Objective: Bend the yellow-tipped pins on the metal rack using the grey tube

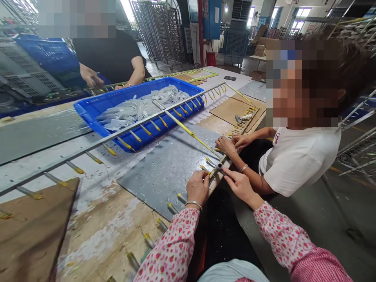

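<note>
My left hand (198, 187) is closed in a pinch at the near rail of a long metal rack frame, around a small yellow-ended peg partly hidden by the fingers. Close by on its right, my right hand (241, 187) grips what looks like a small hammer (220, 166), its dark round end over the rail. Grey pegs with yellow ends, such as this one (172, 207), line the near rail. The far rail (117, 136) carries a similar row, and a yellow-wrapped crossbar (192, 134) joins both rails.
A blue basket (80, 109) of clear plastic pieces stands beneath the far rail. On my right, a co-worker in a white shirt (299, 156) works at the same rack, near another small hammer (238, 118). Across the table is another person (108, 58). Brown boards (32, 227) lie on the tabletop.
</note>
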A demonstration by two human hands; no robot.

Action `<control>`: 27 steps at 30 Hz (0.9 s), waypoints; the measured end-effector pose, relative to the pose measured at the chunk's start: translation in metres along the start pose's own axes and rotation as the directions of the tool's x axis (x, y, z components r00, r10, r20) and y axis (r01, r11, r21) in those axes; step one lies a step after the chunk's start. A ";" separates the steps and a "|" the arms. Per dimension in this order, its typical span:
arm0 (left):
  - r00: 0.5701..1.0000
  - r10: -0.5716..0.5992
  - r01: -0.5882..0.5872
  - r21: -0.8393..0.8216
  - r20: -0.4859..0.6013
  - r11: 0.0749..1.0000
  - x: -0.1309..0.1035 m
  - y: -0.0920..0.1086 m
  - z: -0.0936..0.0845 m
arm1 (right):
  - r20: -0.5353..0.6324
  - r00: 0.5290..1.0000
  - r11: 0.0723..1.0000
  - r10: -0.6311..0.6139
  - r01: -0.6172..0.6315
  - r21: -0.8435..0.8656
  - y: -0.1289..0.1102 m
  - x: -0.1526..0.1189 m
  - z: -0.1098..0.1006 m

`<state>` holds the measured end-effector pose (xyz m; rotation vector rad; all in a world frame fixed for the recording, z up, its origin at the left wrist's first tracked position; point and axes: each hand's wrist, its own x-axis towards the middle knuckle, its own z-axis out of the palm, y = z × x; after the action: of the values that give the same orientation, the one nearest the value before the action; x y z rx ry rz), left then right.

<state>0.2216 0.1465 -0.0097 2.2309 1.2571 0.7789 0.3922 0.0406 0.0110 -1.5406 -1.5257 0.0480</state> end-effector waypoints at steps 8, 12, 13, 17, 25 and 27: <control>1.000 -0.012 0.012 -0.016 -0.010 1.000 -0.001 0.002 0.000 | -0.130 0.989 0.997 -0.065 0.071 0.044 -0.005 0.004 -0.012; 1.000 -0.006 0.006 -0.018 -0.008 1.000 -0.002 0.002 0.000 | 0.066 0.997 0.999 0.026 -0.025 -0.023 -0.002 0.003 -0.006; 1.000 -0.005 0.005 -0.018 -0.008 1.000 -0.002 0.002 0.000 | 0.091 0.995 0.999 0.043 -0.040 -0.029 -0.003 0.003 -0.007; 1.000 0.008 -0.009 -0.026 -0.016 1.000 -0.002 0.002 -0.001 | -0.100 0.995 0.999 -0.003 0.007 0.036 -0.007 0.003 -0.011; 1.000 0.023 -0.024 -0.023 -0.016 0.999 -0.003 0.001 0.001 | 0.088 0.992 0.996 0.088 -0.091 0.023 0.005 -0.013 0.002; 0.998 0.051 -0.052 -0.035 -0.021 0.998 -0.004 0.000 0.002 | 0.012 0.997 0.994 0.077 -0.078 0.071 0.001 -0.009 -0.003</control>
<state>0.2215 0.1429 -0.0126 2.2397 1.1898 0.8384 0.3929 0.0322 0.0074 -1.5440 -1.4559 0.1525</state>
